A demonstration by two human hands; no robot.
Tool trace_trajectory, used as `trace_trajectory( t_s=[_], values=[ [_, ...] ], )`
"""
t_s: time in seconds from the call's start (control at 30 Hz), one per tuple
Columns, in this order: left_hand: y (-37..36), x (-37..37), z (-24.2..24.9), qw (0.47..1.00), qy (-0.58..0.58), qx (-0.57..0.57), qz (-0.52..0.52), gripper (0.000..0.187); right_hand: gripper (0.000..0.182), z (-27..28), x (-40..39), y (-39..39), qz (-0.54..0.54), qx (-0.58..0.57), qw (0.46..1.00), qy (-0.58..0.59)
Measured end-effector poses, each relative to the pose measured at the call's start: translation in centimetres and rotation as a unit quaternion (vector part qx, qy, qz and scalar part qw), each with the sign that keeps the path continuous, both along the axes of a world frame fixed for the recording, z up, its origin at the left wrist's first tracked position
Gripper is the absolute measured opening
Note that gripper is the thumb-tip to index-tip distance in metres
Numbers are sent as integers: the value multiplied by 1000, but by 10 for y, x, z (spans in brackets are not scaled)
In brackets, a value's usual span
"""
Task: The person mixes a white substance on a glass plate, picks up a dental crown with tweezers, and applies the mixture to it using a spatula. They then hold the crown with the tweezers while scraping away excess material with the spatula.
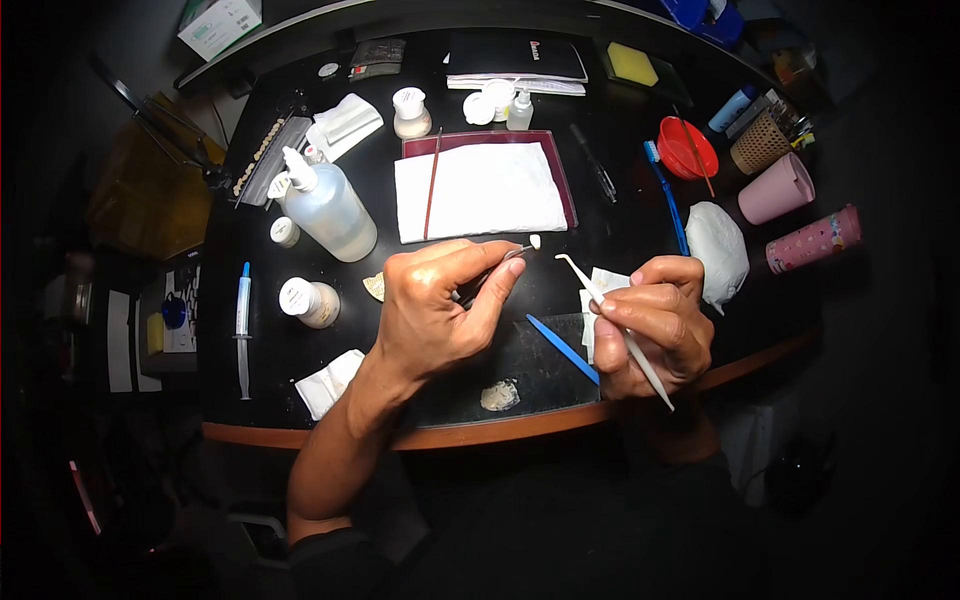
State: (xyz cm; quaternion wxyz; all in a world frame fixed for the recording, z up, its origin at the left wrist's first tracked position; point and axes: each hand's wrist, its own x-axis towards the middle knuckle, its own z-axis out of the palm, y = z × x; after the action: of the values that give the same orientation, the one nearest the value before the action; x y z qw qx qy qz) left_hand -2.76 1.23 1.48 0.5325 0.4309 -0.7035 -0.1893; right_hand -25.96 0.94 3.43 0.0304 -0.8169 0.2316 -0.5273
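Pinching thin tweezers (515, 252) between thumb and finger, the left hand (435, 300) holds up a tiny white bit (535, 241) at their tip. Call that bit the middle of a clock, with the far side of the desk at 12. The right hand (660, 325) is at 4 o'clock. Its fingers are bent and press together on a white stick tool (640, 358), with the bent tip close to the bit but not touching it.

The picking up looks done, since the bit is off the desk and held. The tool is in hand and near, but it is not on the bit. I can't tell how much work the bit has had, or how much is left. The thin red brush (433, 185) lies on the white cloth (500, 190) at 10 o'clock, with no hand on it. The big bottle (340, 220) stands at 9, the red bowl (683, 150) is at 2, and the blue stick (560, 345) is between 5 and 6.

The left hand hides most of the tweezers, and also part of a pale yellow thing (374, 287) near 8 o'clock. The right hand covers some of the paper (607, 282) and one end of the blue stick. The bit is too small to see its shape well. The words on the jar (312, 303) near 8 o'clock are too small to read.
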Motion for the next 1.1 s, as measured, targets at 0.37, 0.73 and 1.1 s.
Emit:
trace_trajectory(
  t_s=[0.37, 0.73, 1.1],
  values=[
    [4, -2, 6, 999, 11, 34, -15, 17, 24, -3, -8, -6, -1, 3, 999, -38],
    [-1, 1, -2, 924, 267, 256, -103, 21, 23, -7, -11, -10, 19, 8, 998, -52],
    [0, 9, 6, 864, 337, 349, -132, 32, 18, -10, -1, -14, -25, 92, 995, -40]
  ],
)
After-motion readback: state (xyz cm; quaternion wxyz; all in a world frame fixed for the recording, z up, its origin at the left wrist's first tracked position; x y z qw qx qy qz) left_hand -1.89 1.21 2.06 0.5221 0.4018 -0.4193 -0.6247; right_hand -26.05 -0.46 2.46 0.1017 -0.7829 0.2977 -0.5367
